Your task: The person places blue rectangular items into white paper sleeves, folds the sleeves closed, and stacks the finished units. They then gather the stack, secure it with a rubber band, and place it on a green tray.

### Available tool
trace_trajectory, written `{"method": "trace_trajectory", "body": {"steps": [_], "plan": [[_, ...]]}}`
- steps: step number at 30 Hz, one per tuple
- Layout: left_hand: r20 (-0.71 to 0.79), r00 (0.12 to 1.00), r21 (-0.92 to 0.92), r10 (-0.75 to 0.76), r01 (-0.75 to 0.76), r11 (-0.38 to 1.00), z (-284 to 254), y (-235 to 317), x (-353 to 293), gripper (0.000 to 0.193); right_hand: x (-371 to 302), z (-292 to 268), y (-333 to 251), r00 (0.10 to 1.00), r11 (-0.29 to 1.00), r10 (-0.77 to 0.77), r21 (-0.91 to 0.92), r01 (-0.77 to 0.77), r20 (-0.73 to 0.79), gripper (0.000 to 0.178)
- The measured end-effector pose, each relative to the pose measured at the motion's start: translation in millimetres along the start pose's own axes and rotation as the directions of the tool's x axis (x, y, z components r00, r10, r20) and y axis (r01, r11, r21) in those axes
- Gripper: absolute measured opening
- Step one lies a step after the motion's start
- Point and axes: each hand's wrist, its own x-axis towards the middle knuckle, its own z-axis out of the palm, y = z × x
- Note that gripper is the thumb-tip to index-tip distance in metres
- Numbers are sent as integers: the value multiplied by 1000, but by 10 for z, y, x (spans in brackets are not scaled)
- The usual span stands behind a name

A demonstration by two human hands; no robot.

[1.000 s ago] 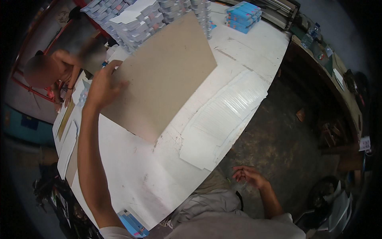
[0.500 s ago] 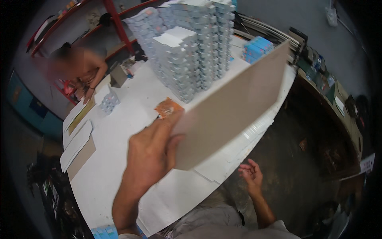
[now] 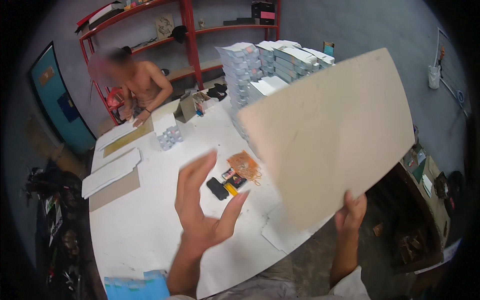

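Observation:
My right hand (image 3: 351, 212) grips the lower edge of a large grey-beige cardboard sheet (image 3: 335, 135), which it holds up and tilted above the right side of the white table (image 3: 160, 210). My left hand (image 3: 205, 205) is open in the air over the table, thumb and fingers spread, apart from the sheet. Just beyond it lie an orange plastic pouch (image 3: 243, 166), a black case (image 3: 217, 188) and a yellow lighter-like item (image 3: 231, 189). Thin white sheets (image 3: 280, 230) rest at the near edge of the table, partly behind the board.
Tall stacks of folded white-grey boxes (image 3: 240, 70) stand at the back, partly hidden by the board. A co-worker (image 3: 145, 90) works at the far left beside paper piles (image 3: 112, 172) and a small box stack (image 3: 169, 137). Light-blue packs (image 3: 137, 287) sit at the near left corner.
The cardboard sheet has passed from my left hand to my right and has swung up to the right. My left hand has let go and spread. The view has tilted up.

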Motion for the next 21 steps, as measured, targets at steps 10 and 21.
{"method": "trace_trajectory", "body": {"steps": [10, 21], "plan": [[249, 688, 353, -681, 591, 726, 143, -407, -2992, 59, 3364, 1475, 263, 995, 986, 69, 149, -80, 77, 39], [287, 597, 91, -749, 762, 642, -137, -279, -3151, 49, 5073, 1523, 1728, 922, 761, 372, -605, -236, 108, 31]]}}
